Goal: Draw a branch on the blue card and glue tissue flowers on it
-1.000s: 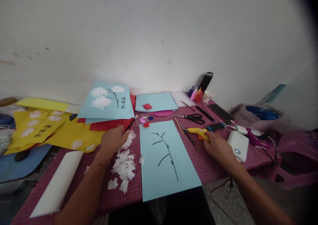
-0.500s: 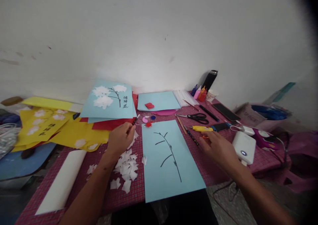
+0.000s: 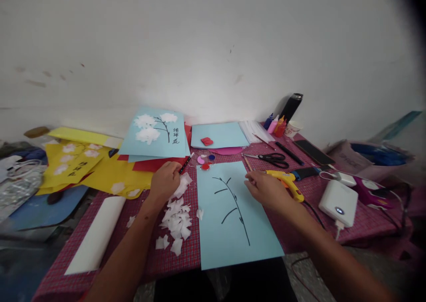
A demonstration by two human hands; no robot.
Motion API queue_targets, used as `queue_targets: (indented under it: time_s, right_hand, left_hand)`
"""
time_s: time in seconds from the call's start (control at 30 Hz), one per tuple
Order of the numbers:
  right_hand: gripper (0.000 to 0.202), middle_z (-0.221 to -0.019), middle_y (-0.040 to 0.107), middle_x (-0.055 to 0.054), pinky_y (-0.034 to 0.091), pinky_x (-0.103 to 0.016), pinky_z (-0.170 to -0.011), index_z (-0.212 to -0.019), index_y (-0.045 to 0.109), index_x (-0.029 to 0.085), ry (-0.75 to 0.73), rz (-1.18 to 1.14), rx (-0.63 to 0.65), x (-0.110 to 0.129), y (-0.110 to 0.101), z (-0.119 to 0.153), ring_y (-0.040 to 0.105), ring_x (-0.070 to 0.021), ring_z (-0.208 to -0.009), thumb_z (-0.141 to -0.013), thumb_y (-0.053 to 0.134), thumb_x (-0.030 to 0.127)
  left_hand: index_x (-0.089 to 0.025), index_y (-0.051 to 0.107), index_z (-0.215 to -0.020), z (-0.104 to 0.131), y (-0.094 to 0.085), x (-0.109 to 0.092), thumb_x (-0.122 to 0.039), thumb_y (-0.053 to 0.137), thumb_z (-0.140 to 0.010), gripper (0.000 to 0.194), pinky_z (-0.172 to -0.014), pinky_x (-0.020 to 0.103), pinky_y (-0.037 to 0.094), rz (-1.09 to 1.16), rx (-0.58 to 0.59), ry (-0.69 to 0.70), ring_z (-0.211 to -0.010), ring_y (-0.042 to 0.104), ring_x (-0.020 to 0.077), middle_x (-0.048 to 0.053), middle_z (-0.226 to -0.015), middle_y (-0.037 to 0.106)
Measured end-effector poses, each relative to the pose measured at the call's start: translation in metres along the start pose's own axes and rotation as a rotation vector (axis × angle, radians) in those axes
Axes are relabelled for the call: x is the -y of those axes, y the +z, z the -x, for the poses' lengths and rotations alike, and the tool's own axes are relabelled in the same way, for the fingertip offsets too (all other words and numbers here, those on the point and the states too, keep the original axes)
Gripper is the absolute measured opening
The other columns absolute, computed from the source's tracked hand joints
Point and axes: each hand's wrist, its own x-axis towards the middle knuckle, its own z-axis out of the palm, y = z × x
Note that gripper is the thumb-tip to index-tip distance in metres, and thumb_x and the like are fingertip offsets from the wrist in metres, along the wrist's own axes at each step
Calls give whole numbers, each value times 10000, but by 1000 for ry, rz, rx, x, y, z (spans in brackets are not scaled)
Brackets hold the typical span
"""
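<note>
My left hand is closed around a slim black pen with a white end, which points up and away. Beneath it lies a heap of torn white tissue paper. My right hand reaches over the right edge of a light-blue sheet, its fingers curled together; what they pinch, if anything, is hidden. Drawn on that sheet is a black branch. Just right of this hand lies a yellow glue gun, apart from the fingers. Part of a pencil shows beyond the fingertips.
Scissors, a black marker, a phone and paint bottles lie to the right, near a white power bank. Finished blue flower pictures and yellow sheets are at left, with a white paper roll.
My right hand has moved left from the glue gun to the blue sheet's edge, uncovering the gun and covering the dotted black pen there. More of the left hand's pen shows. The view has shifted slightly.
</note>
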Motion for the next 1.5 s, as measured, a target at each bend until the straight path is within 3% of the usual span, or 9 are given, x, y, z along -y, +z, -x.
queue_targets:
  time_s: [0.23, 0.4, 0.6, 0.87, 0.97, 1.27, 1.5]
  right_hand:
    - [192, -924, 756, -60, 391, -279, -658, -986, 689, 211, -31, -67, -42, 22, 4, -20, 682, -200, -785, -942, 536, 317]
    - [213, -850, 751, -42, 396, -271, -659, -894, 691, 211, -99, -170, -95, 33, 22, -20, 677, -187, -766, -956, 500, 278]
    - [260, -790, 738, -39, 422, -272, -665, -846, 683, 209, -109, -292, -202, 24, 43, -19, 670, -186, -719, -964, 477, 317]
    - [286, -696, 668, -16, 455, -273, -637, -805, 655, 211, 59, -547, -484, 7, 39, -18, 609, -173, -642, -952, 500, 402]
    - [299, -699, 652, -11, 446, -261, -599, -847, 665, 195, 120, -644, -524, 3, 39, -16, 594, -168, -632, -949, 513, 431]
    - [272, -692, 660, -8, 447, -268, -618, -795, 643, 209, 42, -574, -439, 5, 39, -16, 604, -168, -629, -943, 508, 393]
    - [220, -920, 744, -61, 486, -318, -759, -924, 681, 221, -50, -284, -133, -1, 29, 26, 684, -222, -827, -950, 475, 294]
  left_hand:
    - [-210, 659, -1004, -2, 4, 4, -232, 396, -949, 269, -862, 304, 448, -113, 86, 7, -1011, 639, 220, 78, -1032, 715]
    - [-199, 676, -925, -1, 2, 4, -284, 418, -945, 272, -772, 305, 446, -214, 182, -32, -931, 657, 237, 98, -975, 715]
    - [-182, 696, -909, -1, 5, 3, -389, 417, -951, 349, -745, 320, 457, -289, 235, -71, -881, 671, 258, 125, -946, 719]
    - [-219, 707, -905, -1, 5, 1, -382, 424, -934, 328, -720, 285, 456, -327, 224, -142, -868, 677, 227, 94, -946, 735]
    - [-208, 702, -887, -2, 5, 2, -370, 417, -930, 330, -717, 297, 453, -321, 211, -126, -863, 678, 241, 103, -935, 733]
    - [-194, 693, -903, -2, 2, 5, -374, 401, -938, 345, -737, 314, 462, -307, 194, -138, -897, 678, 258, 114, -959, 731]
    - [-195, 690, -883, -4, -1, 7, -369, 407, -931, 336, -701, 328, 466, -312, 218, -117, -880, 684, 280, 114, -930, 728]
